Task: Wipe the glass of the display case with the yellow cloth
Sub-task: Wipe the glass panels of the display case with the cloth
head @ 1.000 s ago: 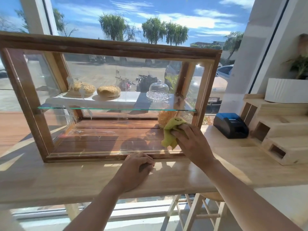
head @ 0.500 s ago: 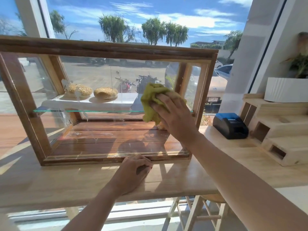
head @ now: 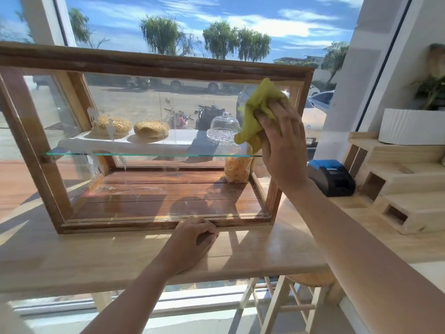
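A wood-framed display case [head: 154,66] with a glass front [head: 134,189] stands on a pale wooden counter [head: 72,256]. My right hand [head: 281,145] presses a crumpled yellow cloth [head: 258,112] flat against the upper right part of the glass. My left hand [head: 192,239] rests on the counter in a loose fist, just in front of the case's bottom rail. Smears and drips show on the left half of the glass.
Inside, a glass shelf [head: 144,154] carries two seeded buns [head: 151,128] and a small glass dome [head: 224,125]; a bag of yellow snacks [head: 237,168] stands below. A black-and-blue printer [head: 331,177], stepped wooden blocks [head: 397,189] and a white planter [head: 411,126] sit to the right. A stool [head: 289,302] stands under the counter.
My right hand has carried the cloth from the lower right of the glass up to its upper right corner. My left hand has stayed in place.
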